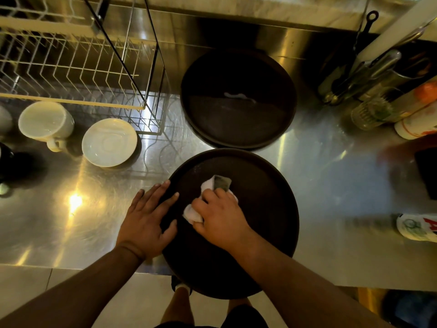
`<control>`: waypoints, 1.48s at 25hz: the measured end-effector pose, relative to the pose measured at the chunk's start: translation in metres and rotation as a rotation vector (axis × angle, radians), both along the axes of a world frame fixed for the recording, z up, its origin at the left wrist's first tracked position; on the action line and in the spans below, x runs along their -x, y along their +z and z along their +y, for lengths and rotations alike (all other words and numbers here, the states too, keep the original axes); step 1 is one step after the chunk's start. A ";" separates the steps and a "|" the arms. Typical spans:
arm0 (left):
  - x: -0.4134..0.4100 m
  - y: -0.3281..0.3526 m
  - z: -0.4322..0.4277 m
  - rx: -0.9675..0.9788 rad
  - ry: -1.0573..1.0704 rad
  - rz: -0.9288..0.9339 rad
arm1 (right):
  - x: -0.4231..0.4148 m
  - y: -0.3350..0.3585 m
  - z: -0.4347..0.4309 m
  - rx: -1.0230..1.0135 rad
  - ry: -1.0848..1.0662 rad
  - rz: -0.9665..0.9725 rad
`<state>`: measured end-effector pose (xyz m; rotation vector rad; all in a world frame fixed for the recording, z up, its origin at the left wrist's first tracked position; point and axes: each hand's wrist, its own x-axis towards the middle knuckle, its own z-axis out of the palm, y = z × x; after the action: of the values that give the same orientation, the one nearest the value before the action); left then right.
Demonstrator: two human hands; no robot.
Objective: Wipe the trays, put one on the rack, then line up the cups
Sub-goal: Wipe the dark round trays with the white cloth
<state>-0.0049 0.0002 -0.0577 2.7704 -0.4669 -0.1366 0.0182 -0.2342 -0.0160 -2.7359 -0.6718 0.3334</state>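
A round dark tray [264, 185] lies on the steel counter in front of me, overhanging its front edge. My left hand [147, 216] rests flat on the tray's left rim with fingers spread. My right hand [220, 216] grips a white cloth [210, 185] and presses it on the tray's middle. A second stack of dark trays [238, 98] leans against the back wall. At the left a white cup [46, 123] lies on its side beside a white saucer [109, 142]. A wire dish rack [71, 67] stands at the back left.
Bottles and a utensil holder [378, 91] crowd the back right. A white cup with red print [418, 124] and a crumpled packet [417, 227] lie at the right edge. A dark object [6, 159] sits at the far left. Bare steel counter [331, 176] stretches to the right of the tray.
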 end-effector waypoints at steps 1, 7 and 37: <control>0.000 0.001 0.000 -0.006 0.000 0.001 | 0.002 0.000 -0.011 0.009 -0.007 0.002; 0.001 0.006 -0.001 -0.009 0.007 0.015 | 0.017 0.002 -0.072 0.101 -0.056 0.041; 0.001 0.006 -0.001 -0.046 0.000 0.053 | 0.021 0.007 -0.091 0.119 -0.038 0.109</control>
<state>-0.0055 -0.0004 -0.0520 2.8036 -0.4559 -0.2228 -0.0026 -0.3256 -0.0091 -2.8136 -0.5872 0.5258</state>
